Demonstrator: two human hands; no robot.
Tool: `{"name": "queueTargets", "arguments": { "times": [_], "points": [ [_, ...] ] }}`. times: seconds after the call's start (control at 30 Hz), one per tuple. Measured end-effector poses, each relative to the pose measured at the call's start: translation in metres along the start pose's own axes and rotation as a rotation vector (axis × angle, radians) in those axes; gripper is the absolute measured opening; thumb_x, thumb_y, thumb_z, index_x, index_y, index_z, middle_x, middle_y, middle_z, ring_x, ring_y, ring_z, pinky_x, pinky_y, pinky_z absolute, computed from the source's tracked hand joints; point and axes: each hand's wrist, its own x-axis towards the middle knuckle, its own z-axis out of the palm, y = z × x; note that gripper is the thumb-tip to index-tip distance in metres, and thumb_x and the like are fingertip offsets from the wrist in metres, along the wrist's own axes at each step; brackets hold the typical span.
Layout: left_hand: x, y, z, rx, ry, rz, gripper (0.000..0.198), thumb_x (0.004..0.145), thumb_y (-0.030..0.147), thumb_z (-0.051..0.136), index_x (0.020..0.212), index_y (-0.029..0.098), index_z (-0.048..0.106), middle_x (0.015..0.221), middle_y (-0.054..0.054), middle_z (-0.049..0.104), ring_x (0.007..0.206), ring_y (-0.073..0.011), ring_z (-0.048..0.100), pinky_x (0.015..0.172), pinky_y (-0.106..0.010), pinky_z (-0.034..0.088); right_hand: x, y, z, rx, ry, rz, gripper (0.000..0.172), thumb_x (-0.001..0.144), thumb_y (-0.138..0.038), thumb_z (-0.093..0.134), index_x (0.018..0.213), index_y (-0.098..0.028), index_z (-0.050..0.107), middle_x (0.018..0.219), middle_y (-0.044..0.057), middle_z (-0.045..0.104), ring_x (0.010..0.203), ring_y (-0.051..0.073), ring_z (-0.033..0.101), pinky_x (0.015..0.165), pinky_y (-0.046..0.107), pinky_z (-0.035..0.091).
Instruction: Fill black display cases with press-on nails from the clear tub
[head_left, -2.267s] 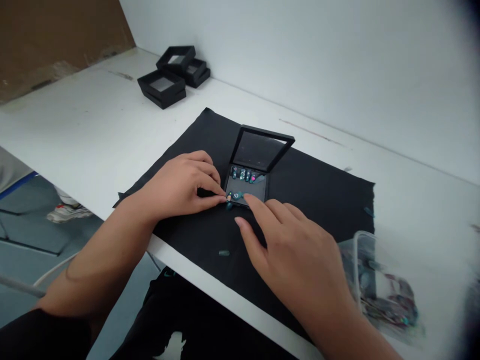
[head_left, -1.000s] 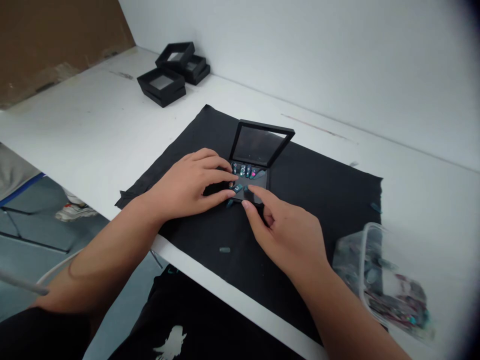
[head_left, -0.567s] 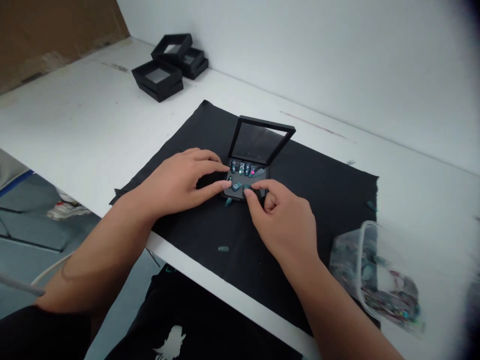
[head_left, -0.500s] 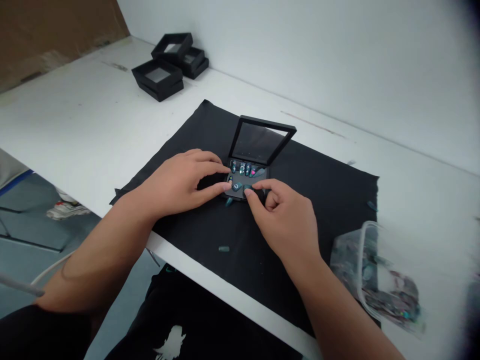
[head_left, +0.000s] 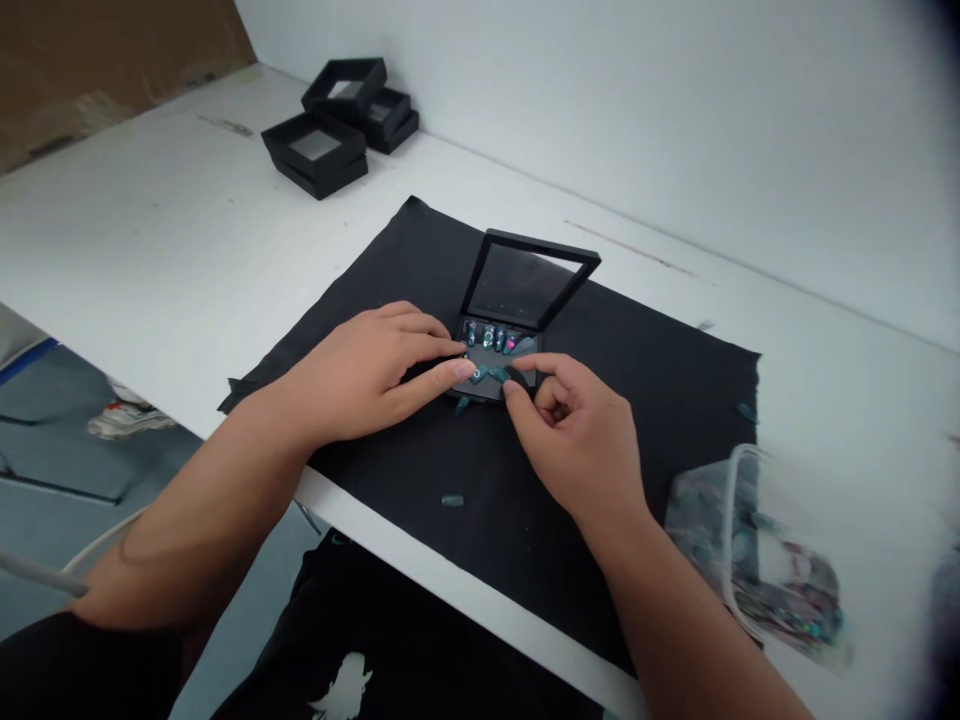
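Observation:
A small black display case (head_left: 480,392) lies with its windowed lid (head_left: 523,280) raised. Along its back edge sits a row of several decorated teal press-on nails (head_left: 489,338), one with a pink spot. Nearer the front is a nail with a ring-shaped ornament (head_left: 477,374). Beside it, a plain dark teal press-on nail (head_left: 496,374) has its right end between the thumb and forefinger of my right hand (head_left: 581,425). My left hand (head_left: 382,370) rests at the case's left side, fingers stretched out and thumb apart, the thumb tip over the front left corner, partly hiding what lies there.
Loose teal nails lie on the black mat (head_left: 390,460), one in front (head_left: 452,500) and one by the case (head_left: 462,406). A clear plastic tub (head_left: 697,510) of nails is tipped at right. Black frame boxes (head_left: 322,160) are stacked at the back left.
My right thumb and forefinger have shifted slightly right and spread a little, showing more of the plain nail. My left thumb has slid a little right over the case's corner.

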Motion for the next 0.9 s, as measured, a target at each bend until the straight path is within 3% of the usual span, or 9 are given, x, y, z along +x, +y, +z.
{"name": "queueTargets", "arguments": {
  "times": [0.1, 0.27, 0.6, 0.8, 0.9],
  "points": [
    [-0.0004, -0.0002, 0.0005, 0.008, -0.007, -0.004, 0.053, 0.106, 0.055, 0.040, 0.127, 0.019, 0.073, 0.127, -0.009, 0.072, 0.118, -0.0266, 0.063, 0.104, -0.044, 0.050, 0.0010, -0.0012, -0.0008, -0.001, -0.018, -0.001, 0.022, 0.084, -0.030, 0.060, 0.100, -0.024, 0.074, 0.054, -0.008, 0.047, 0.051, 0.012, 0.046, 0.058, 0.028, 0.037],
    [-0.0011, 0.0004, 0.0018, 0.018, 0.004, 0.005, 0.053, 0.106, 0.054, 0.040, 0.127, 0.018, 0.072, 0.128, -0.010, 0.072, 0.119, -0.0270, 0.064, 0.105, -0.045, 0.050, 0.0043, -0.0036, -0.0004, -0.061, -0.031, -0.045, 0.023, 0.085, -0.038, 0.063, 0.099, -0.026, 0.077, 0.051, -0.009, 0.041, 0.048, 0.011, 0.043, 0.056, 0.028, 0.036],
    [-0.0002, 0.0013, 0.0036, 0.044, 0.016, 0.015, 0.053, 0.106, 0.054, 0.042, 0.127, 0.016, 0.072, 0.127, -0.011, 0.072, 0.117, -0.0284, 0.065, 0.104, -0.047, 0.051, 0.0080, -0.0016, 0.0031, -0.004, 0.007, -0.067, 0.027, 0.088, -0.024, 0.054, 0.103, -0.024, 0.077, 0.052, -0.008, 0.041, 0.049, 0.012, 0.043, 0.057, 0.028, 0.037],
    [0.0009, -0.0008, 0.0050, 0.062, 0.024, 0.011, 0.050, 0.104, 0.054, 0.047, 0.126, 0.018, 0.073, 0.126, -0.010, 0.074, 0.117, -0.0271, 0.067, 0.104, -0.045, 0.052, 0.0080, -0.0006, 0.0045, -0.030, 0.088, -0.079, 0.011, 0.089, -0.029, 0.059, 0.091, -0.022, 0.067, 0.051, -0.009, 0.039, 0.046, 0.011, 0.040, 0.055, 0.027, 0.035],
    [0.0007, -0.0011, 0.0058, 0.067, 0.036, 0.017, 0.047, 0.103, 0.053, 0.049, 0.124, 0.019, 0.074, 0.124, -0.009, 0.075, 0.116, -0.0266, 0.068, 0.103, -0.044, 0.052, 0.0086, -0.0011, 0.0056, -0.064, 0.086, -0.062, 0.011, 0.090, -0.032, 0.060, 0.086, -0.022, 0.065, 0.051, -0.008, 0.042, 0.047, 0.011, 0.041, 0.055, 0.027, 0.033]
  ]
}}
